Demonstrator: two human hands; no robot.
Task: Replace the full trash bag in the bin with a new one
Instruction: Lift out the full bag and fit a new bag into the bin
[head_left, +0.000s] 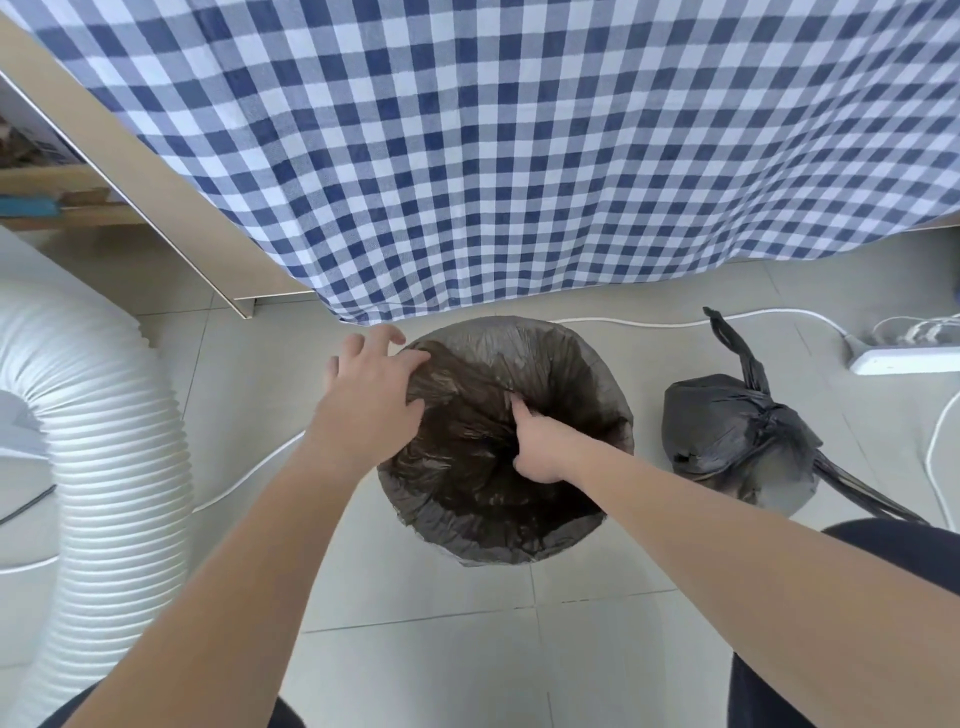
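Note:
A round bin (519, 553) stands on the tiled floor, lined with a thin dark new trash bag (550, 364) whose edge is folded over the rim. My left hand (369, 384) rests on the bin's left rim, fingers spread over the bag's edge. My right hand (540, 441) reaches down inside the bin, fingers pressed into the plastic. The full trash bag (727, 431), black and knotted with its tied handles sticking up, sits on the floor just right of the bin.
A blue-and-white checked cloth (519, 156) hangs over a table just behind the bin. A white ribbed hose (104, 441) curves along the left. A white power strip (904, 358) and cables (649, 322) lie on the floor at right.

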